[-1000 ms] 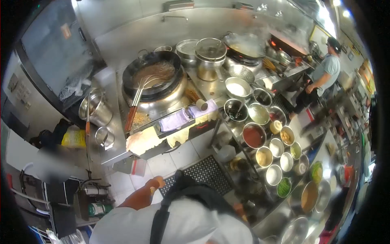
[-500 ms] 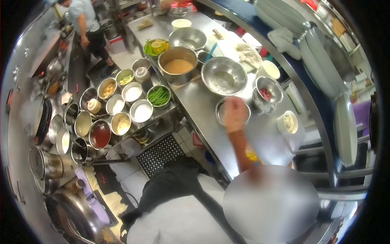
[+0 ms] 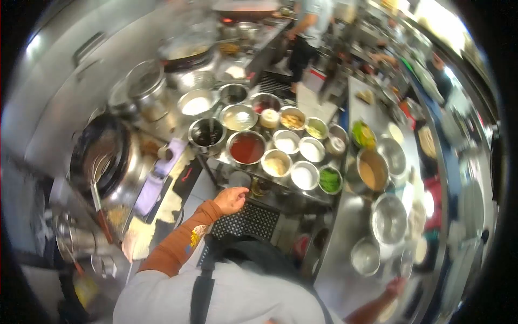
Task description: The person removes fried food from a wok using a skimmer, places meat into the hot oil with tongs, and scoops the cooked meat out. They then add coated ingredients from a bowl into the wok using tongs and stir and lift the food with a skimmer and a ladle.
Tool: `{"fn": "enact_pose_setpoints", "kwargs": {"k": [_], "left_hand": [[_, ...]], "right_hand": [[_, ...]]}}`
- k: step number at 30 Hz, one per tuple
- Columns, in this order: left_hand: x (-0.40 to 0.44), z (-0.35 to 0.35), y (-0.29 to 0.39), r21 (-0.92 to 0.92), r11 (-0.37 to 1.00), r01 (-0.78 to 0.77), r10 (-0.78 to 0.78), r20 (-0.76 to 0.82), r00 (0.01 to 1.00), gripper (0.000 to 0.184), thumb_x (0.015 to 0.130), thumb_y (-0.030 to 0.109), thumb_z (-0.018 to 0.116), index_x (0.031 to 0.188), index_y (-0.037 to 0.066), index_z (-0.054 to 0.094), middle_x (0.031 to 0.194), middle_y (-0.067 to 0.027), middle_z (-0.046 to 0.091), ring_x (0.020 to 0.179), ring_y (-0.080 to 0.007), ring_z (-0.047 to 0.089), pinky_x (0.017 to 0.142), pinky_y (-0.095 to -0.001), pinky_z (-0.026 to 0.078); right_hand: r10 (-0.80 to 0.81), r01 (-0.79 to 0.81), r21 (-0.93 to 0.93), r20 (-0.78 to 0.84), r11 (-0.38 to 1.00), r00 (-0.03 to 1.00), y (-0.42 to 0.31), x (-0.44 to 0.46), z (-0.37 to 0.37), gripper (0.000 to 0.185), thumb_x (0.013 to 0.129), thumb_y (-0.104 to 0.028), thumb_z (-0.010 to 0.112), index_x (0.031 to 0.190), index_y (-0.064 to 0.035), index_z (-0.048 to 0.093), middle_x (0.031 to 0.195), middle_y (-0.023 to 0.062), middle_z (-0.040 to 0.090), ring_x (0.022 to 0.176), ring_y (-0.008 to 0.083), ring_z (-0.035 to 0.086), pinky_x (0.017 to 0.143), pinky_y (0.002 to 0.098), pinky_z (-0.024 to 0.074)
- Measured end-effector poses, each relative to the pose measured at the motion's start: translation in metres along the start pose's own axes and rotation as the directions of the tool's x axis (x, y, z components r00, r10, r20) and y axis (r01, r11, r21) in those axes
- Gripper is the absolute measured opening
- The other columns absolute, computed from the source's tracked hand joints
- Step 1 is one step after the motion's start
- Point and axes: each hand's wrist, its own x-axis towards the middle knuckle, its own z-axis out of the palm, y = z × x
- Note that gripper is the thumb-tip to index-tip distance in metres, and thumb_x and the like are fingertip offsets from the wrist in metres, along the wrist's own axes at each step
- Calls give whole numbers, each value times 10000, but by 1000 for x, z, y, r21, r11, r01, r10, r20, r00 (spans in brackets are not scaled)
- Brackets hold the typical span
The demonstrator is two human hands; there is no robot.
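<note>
My left hand (image 3: pixel 232 200), fingers curled in and nothing visible in them, hangs above the black perforated floor mat (image 3: pixel 245 220). It is just below the near edge of the shelf that holds sauce and ingredient pots. Nearest on that shelf are a pot of red sauce (image 3: pixel 247 148) and a pot of pale paste (image 3: pixel 275 163). At the lower right, my right hand (image 3: pixel 396 287) is blurred beside the near rim of a small steel bowl (image 3: pixel 406 263); its finger pose and any contact are unclear. Left of that bowl stands another steel bowl (image 3: pixel 366 256).
A large wok (image 3: pixel 102 154) with a whisk sits on the left stove, beside purple cloths (image 3: pixel 148 194). On the right counter (image 3: pixel 337 264) are a pot of brown liquid (image 3: pixel 372 170) and a large steel bowl (image 3: pixel 389 219). A co-worker (image 3: pixel 310 35) stands at the back.
The view swung right to the counter, then partly back left. A hand seen over a steel bowl half a second ago no longer covers it. My left hand shows over the mat.
</note>
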Motion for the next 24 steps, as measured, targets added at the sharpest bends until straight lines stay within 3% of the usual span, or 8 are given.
{"fn": "enact_pose_setpoints", "kwargs": {"k": [2, 3, 7, 12, 17, 19, 23, 24], "left_hand": [[-23, -38, 26, 25, 1000, 5, -1, -157, 988, 334, 812, 140, 580, 1118, 7, 598, 921, -161, 654, 817, -309, 650, 744, -397, 525], [-39, -56, 25, 142, 990, -7, 45, -271, 962, 316, 809, 86, 578, 1115, 8, 598, 923, -152, 645, 808, -289, 651, 734, -379, 530], [-110, -143, 36, 259, 931, 256, -14, -676, 737, 247, 825, 54, 581, 1066, 19, 623, 913, -143, 658, 809, -299, 649, 703, -372, 531], [-208, -220, 20, 255, 754, 605, -70, -885, 460, 286, 816, 152, 562, 1067, 23, 607, 957, -172, 627, 906, -338, 604, 810, -423, 474], [-377, -276, -31, 173, 115, 978, -344, -917, 203, 202, 750, 139, 581, 891, 41, 687, 883, -194, 659, 854, -372, 639, 754, -463, 513], [-422, -297, -4, -97, -191, 977, -688, -697, -204, 247, 759, 159, 573, 922, 39, 715, 1022, -214, 669, 993, -363, 644, 849, -430, 518], [-533, -263, -58, 19, -256, 967, -756, -628, -188, 398, 819, 294, 536, 1157, 112, 640, 1208, -168, 601, 1121, -319, 579, 959, -387, 459], [-546, -256, -66, -43, -303, 952, -781, -562, -274, 389, 848, 327, 525, 1150, 109, 635, 1193, -166, 608, 1094, -322, 590, 935, -396, 468]], "right_hand": [[217, -215, 65, -25, 974, 976, 6, 13, 7, 201, 879, -249, 536, 751, -104, 480, 629, -26, 429, 557, 112, 451, 460, 256, 379], [720, -711, 261, 77, 653, 690, -24, 43, 12, 196, 879, -248, 539, 759, -102, 486, 634, -26, 432, 559, 109, 449, 463, 254, 377], [834, -814, 497, 276, 302, 478, -149, 157, 42, 181, 882, -244, 548, 791, -92, 509, 656, -28, 440, 567, 99, 441, 477, 245, 366], [547, -751, 659, 643, -39, 536, -320, 267, 115, 170, 885, -240, 559, 831, -80, 539, 683, -31, 451, 577, 87, 432, 494, 234, 353], [75, -810, 473, 875, -347, 479, -497, 343, 145, 168, 888, -236, 570, 871, -69, 569, 710, -33, 462, 587, 75, 422, 512, 222, 340], [-93, -809, 474, 841, -348, 533, -596, 368, 138, 128, 881, -201, 575, 832, -83, 578, 722, -32, 477, 596, 65, 424, 516, 221, 345], [-527, -845, 383, 662, -374, 533, -769, 393, 101, 142, 847, -152, 583, 939, -48, 613, 868, 38, 562, 697, 154, 542, 599, 275, 471], [-545, -628, 763, 464, -155, 698, -801, 387, 95, 208, 825, -185, 608, 981, -48, 600, 895, 50, 563, 702, 144, 537, 597, 258, 468]]}}
